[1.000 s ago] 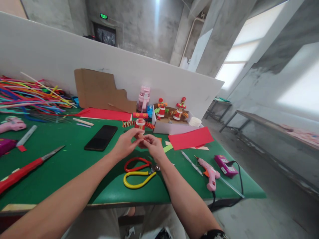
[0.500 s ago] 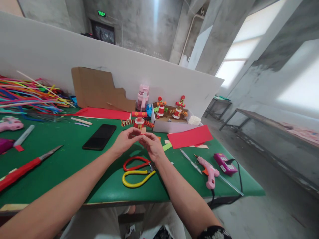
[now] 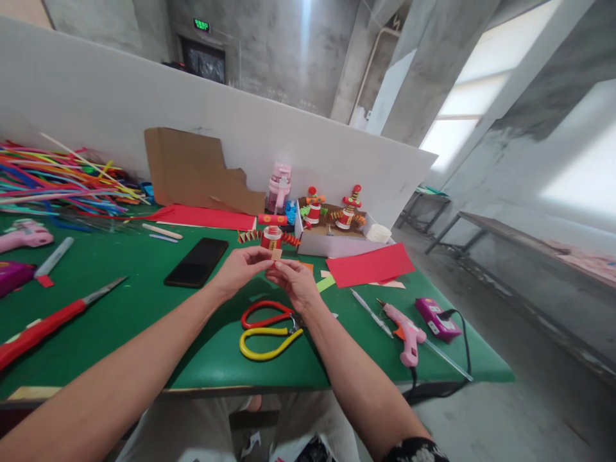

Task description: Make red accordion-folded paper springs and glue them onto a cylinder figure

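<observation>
My left hand [image 3: 240, 268] and my right hand [image 3: 294, 281] meet above the green table [image 3: 120, 327], fingertips pinched together on a small tan and red paper piece [image 3: 276, 256]. Both hands are closed on it. Just behind them stands a small red paper figure [image 3: 271, 237] with folded orange arms. Scissors with red and yellow handles [image 3: 267, 324] lie on the table right under my wrists.
A black phone [image 3: 196, 262] lies left of my hands. A pink glue gun [image 3: 407, 330] and purple box [image 3: 437, 318] sit at the right. A red sheet [image 3: 369, 265], a white box with paper figures [image 3: 332, 240], cardboard [image 3: 192, 170], coloured sticks [image 3: 58, 183] and a red knife [image 3: 52, 317] surround them.
My hands have lifted slightly and the small paper piece now shows between the fingertips. Nothing else on the table has moved.
</observation>
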Demonstrator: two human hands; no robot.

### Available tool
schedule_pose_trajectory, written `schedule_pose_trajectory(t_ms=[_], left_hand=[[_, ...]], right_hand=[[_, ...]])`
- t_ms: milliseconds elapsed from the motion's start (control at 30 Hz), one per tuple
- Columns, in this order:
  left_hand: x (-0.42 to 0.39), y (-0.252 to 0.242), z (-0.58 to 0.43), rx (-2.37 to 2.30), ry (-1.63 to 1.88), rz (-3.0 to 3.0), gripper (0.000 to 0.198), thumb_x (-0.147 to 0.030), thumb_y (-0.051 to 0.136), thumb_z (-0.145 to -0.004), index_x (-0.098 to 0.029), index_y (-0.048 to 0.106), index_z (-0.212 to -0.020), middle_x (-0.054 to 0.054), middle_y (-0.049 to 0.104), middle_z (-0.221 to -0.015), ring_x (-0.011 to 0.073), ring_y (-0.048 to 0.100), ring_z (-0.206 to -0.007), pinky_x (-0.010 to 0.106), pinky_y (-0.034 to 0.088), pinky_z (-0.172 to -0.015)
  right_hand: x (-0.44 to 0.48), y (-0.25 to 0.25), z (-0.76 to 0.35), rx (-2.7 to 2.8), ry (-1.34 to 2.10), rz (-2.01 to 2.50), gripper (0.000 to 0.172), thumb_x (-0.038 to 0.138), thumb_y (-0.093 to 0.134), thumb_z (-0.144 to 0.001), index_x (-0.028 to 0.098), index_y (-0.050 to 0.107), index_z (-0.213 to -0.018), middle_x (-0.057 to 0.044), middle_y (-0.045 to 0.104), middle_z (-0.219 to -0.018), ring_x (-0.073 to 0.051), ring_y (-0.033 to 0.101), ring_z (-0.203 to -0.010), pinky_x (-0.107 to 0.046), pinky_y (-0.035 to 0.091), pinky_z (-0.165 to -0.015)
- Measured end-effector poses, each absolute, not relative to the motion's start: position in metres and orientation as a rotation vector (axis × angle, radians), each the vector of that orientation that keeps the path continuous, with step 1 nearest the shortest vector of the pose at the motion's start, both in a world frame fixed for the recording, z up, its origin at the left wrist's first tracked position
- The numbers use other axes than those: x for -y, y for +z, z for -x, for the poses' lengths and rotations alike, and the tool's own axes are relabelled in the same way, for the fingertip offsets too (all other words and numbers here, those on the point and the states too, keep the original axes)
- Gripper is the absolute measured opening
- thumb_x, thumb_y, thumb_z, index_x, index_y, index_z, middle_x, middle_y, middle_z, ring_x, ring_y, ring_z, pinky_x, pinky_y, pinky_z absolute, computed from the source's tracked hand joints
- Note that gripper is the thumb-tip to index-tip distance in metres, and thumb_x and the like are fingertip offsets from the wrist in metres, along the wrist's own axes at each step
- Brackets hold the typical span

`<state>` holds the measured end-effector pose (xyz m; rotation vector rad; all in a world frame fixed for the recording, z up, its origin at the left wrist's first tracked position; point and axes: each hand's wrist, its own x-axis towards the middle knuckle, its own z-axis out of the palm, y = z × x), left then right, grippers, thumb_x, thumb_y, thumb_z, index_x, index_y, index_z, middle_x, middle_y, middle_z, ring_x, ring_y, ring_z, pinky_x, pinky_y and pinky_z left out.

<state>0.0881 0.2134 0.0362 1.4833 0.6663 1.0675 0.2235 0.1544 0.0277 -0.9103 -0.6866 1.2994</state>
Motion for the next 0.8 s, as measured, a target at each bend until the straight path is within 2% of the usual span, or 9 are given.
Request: schedule_pose_trajectory(t_ms=[167,400,633,800], left_hand=[[-0.214,0.036,-0.087,-0.63,1.085,-1.515,0.034,-0.047,0.082,-0.057,-0.018,0.073,-0.073,0.006,0.074,-0.078,0.0209,0.067,-0.074,0.033,0.054,-0.074],[-0.219,0.038,-0.079,-0.554,1.125,-1.906,0.018,-0.039,0.072,-0.073,-0.022,0.077,-0.076,0.005,0.074,-0.078,0.0208,0.067,-0.077,0.031,0.052,-0.076],[-0.219,0.042,-0.071,-0.443,1.12,-2.208,0.02,-0.033,0.061,-0.082,-0.021,0.076,-0.088,0.006,0.074,-0.085,0.0205,0.068,-0.081,0.03,0.051,-0.078],[-0.219,0.04,-0.071,-0.385,1.13,-2.302,0.022,-0.03,0.056,-0.083,-0.02,0.074,-0.091,0.007,0.074,-0.088,0.0191,0.067,-0.083,0.029,0.05,-0.08]], right_hand=[[-0.154,0.027,-0.224,0.686,1.31,0.923,0.021,0.028,0.084,-0.062,0.016,0.07,-0.072,-0.002,0.071,-0.062,-0.016,0.071,-0.061,-0.029,0.061,-0.065],[-0.154,0.027,-0.225,0.647,1.368,0.958,0.015,0.025,0.079,-0.07,0.015,0.068,-0.069,-0.002,0.07,-0.061,-0.013,0.067,-0.055,-0.027,0.06,-0.065],[-0.153,0.032,-0.227,0.554,1.47,0.898,0.009,0.013,0.069,-0.075,0.015,0.066,-0.067,-0.002,0.069,-0.061,-0.013,0.067,-0.06,-0.026,0.061,-0.069],[-0.154,0.033,-0.232,0.562,1.486,0.913,0.014,0.024,0.075,-0.074,0.015,0.066,-0.068,-0.003,0.07,-0.065,-0.013,0.068,-0.06,-0.027,0.061,-0.071]])
